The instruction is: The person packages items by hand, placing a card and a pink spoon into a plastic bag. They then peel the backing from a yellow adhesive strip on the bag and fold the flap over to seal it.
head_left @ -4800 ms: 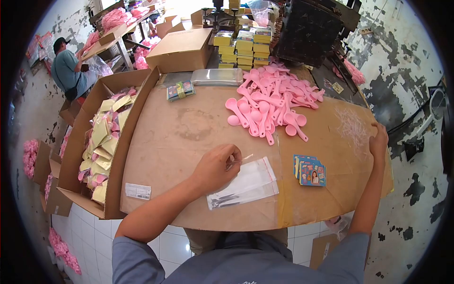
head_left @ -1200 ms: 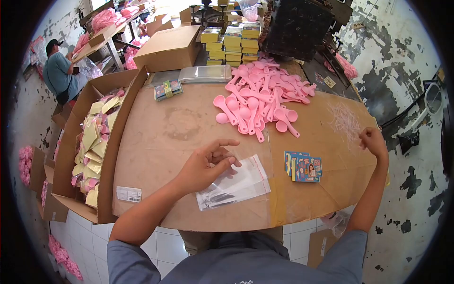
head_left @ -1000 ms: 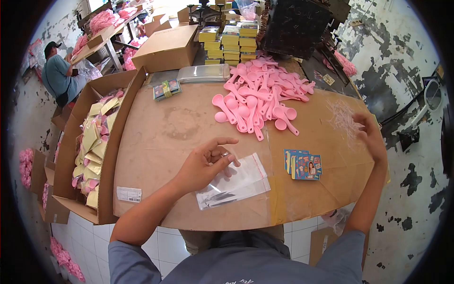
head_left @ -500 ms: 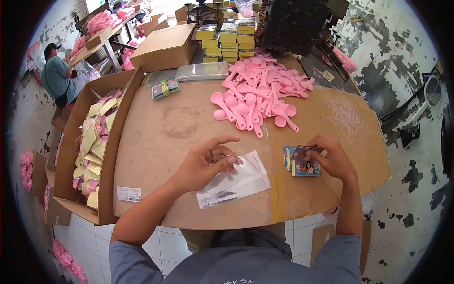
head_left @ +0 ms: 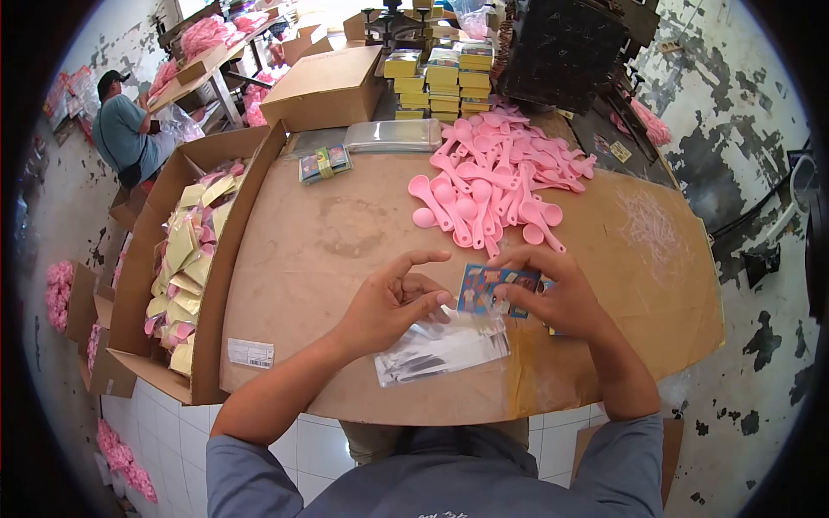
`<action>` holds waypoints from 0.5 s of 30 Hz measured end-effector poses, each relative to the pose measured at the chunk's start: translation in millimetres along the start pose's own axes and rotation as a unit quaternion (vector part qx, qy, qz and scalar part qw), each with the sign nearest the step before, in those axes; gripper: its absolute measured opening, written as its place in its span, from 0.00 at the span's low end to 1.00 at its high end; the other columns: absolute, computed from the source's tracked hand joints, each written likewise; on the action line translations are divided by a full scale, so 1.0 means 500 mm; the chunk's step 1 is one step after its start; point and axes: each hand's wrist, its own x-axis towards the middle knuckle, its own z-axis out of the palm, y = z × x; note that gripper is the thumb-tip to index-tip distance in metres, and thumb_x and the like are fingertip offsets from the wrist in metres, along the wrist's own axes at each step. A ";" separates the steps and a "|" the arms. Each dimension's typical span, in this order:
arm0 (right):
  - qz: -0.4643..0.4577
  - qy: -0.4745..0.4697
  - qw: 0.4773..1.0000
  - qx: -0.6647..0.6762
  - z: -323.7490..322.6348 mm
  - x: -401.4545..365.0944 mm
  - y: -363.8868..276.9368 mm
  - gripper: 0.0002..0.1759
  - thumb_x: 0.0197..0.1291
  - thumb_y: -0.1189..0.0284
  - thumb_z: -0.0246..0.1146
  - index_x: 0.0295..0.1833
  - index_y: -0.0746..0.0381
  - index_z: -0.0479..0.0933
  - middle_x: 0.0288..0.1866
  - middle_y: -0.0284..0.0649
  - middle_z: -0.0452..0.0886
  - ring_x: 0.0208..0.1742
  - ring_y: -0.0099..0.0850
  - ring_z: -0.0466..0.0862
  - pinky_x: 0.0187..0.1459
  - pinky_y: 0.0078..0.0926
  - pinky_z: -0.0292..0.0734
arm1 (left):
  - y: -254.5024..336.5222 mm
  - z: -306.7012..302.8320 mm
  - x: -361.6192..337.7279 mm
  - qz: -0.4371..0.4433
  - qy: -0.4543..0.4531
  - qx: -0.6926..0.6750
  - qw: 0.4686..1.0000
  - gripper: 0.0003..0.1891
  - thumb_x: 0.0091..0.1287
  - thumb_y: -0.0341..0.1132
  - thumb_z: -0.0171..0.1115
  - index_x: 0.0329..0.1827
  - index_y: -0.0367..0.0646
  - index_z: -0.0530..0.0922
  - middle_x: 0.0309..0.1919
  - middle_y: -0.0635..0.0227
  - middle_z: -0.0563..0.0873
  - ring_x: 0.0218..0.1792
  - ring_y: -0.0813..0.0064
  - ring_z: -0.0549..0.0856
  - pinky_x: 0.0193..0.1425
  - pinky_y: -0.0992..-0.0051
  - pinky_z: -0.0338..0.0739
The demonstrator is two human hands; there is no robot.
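My left hand (head_left: 393, 302) pinches the upper edge of a clear plastic bag (head_left: 445, 350) between thumb and fingers, its index finger stretched out above. The bag lies flat on the cardboard-covered table, several bags possibly layered. My right hand (head_left: 553, 293) is closed on a blue printed card (head_left: 484, 289), held just above the bag's mouth and close to the left fingertips. Behind that hand, a small stack of cards is mostly hidden. Beyond both hands lies a heap of pink plastic spoons (head_left: 484, 181).
A long cardboard box (head_left: 220, 319) of packed bags stands at the left. At the back are a banded card bundle (head_left: 325, 164), a stack of clear bags (head_left: 393, 135), card stacks (head_left: 443, 82) and a closed carton (head_left: 324, 86). A person (head_left: 129, 129) sits far left.
My right hand has moved left from the card stack, bringing a card to the bag. The left hand keeps its pinch on the bag. The whole view has shifted slightly.
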 end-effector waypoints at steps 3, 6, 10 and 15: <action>-0.023 -0.037 0.999 -0.028 0.020 -0.004 -0.003 0.17 0.65 0.75 0.74 0.60 0.60 0.86 0.42 0.36 0.84 0.41 0.25 0.83 0.43 0.25 0.79 | -0.001 0.007 -0.004 -0.013 -0.007 0.034 0.999 0.27 0.78 0.27 0.64 0.78 0.38 0.66 0.44 0.59 0.93 0.44 0.76 0.91 0.49 0.75 0.86; -0.016 -0.065 0.998 0.006 0.047 -0.008 0.017 0.16 0.66 0.75 0.73 0.59 0.58 0.88 0.41 0.37 0.83 0.39 0.26 0.82 0.41 0.27 0.78 | -0.007 0.009 -0.005 -0.011 -0.026 0.093 0.995 0.27 0.78 0.25 0.63 0.78 0.38 0.66 0.45 0.58 0.93 0.46 0.76 0.91 0.50 0.77 0.85; 0.014 -0.060 0.997 0.047 0.045 -0.007 0.020 0.16 0.67 0.75 0.72 0.59 0.59 0.88 0.41 0.38 0.83 0.38 0.28 0.81 0.41 0.29 0.78 | -0.008 0.012 -0.002 -0.014 -0.011 0.047 0.999 0.27 0.78 0.26 0.64 0.78 0.39 0.67 0.44 0.58 0.93 0.47 0.77 0.91 0.53 0.76 0.84; -0.060 -0.102 0.993 0.023 0.035 -0.010 0.039 0.18 0.66 0.75 0.73 0.61 0.60 0.86 0.42 0.37 0.82 0.36 0.27 0.80 0.40 0.27 0.77 | -0.011 0.013 -0.005 0.011 -0.036 0.090 0.995 0.29 0.77 0.26 0.65 0.78 0.39 0.67 0.44 0.57 0.93 0.48 0.77 0.91 0.55 0.74 0.84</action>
